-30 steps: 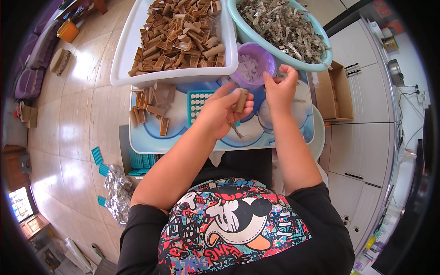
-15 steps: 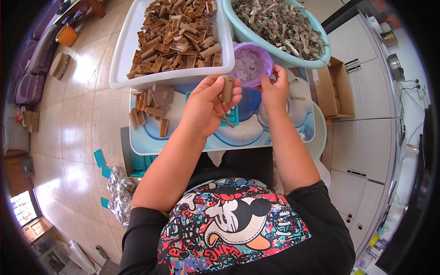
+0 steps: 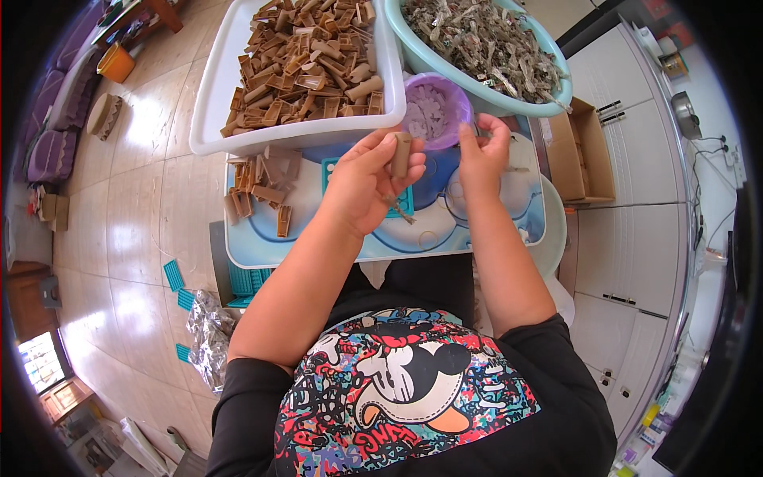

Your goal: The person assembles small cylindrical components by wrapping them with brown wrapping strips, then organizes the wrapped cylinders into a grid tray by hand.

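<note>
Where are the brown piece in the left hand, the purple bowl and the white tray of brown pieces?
brown piece (image 3: 401, 153), head view, middle of its upright body.
purple bowl (image 3: 459, 95), head view, its right rim.
white tray (image 3: 213, 83), head view, its bare left wall.
left hand (image 3: 367, 187), head view, back of the hand.

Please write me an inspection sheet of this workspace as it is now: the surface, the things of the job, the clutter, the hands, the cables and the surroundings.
Surface: pale blue tray table, partly covered.
Job's things: white tub of brown pieces; teal basin of grey scraps; purple bowl; teal grid.
Clutter: loose brown pieces on the table's left; teal grids and foil bag on the floor.
Hands: left hand has a grip on one brown piece; right hand is pinched, contents too small to tell.
Cables: wall cables at right.
Surroundings: cardboard box, white cabinets, tiled floor.
</note>
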A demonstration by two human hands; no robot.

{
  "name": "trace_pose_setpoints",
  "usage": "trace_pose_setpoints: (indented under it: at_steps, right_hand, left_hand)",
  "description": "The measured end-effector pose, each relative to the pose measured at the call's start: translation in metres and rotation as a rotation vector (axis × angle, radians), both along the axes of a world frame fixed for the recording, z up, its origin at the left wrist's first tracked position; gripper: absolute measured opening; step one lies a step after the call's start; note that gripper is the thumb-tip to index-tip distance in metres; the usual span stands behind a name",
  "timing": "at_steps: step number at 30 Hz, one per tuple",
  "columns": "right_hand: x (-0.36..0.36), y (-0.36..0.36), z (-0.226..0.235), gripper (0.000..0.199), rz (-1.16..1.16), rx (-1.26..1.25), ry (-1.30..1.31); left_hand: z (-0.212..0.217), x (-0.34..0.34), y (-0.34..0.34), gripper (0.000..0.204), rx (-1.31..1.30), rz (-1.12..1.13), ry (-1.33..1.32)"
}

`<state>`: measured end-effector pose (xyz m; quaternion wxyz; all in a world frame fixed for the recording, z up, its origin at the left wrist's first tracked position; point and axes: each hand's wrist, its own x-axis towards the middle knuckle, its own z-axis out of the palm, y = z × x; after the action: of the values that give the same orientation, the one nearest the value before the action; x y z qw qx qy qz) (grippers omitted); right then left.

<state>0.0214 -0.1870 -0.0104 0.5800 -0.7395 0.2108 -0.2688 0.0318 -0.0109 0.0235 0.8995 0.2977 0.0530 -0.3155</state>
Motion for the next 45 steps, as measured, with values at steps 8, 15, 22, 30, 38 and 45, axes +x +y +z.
trace_pose_setpoints:
  at_steps: [8, 15, 22, 30, 38, 45]
  right_hand:
    - [0.028, -0.003, 0.033, 0.006, 0.399, -1.125, -0.012]
    - [0.055, 0.010, 0.029, 0.004, 0.485, -1.348, 0.397]
    - [0.053, 0.003, 0.027, 0.009, 0.429, -1.163, 0.304]
    - [0.061, 0.006, 0.020, 0.008, 0.451, -1.245, 0.323]
    - [0.052, 0.004, 0.034, 0.012, 0.398, -1.107, 0.209]
    - [0.066, 0.010, 0.016, 0.011, 0.461, -1.165, 0.231]
  left_hand:
    - [-0.014, -0.040, 0.034, 0.033, 0.045, -0.134, 0.162]
    - [-0.026, -0.070, 0.064, 0.034, 0.104, -0.198, 0.263]
    - [-0.021, -0.075, 0.072, 0.033, 0.053, -0.158, 0.259]
    - [-0.026, -0.077, 0.064, 0.034, 0.009, -0.181, 0.253]
    - [-0.026, -0.079, 0.064, 0.034, -0.001, -0.157, 0.252]
    - [-0.027, -0.081, 0.064, 0.033, 0.000, -0.166, 0.259]
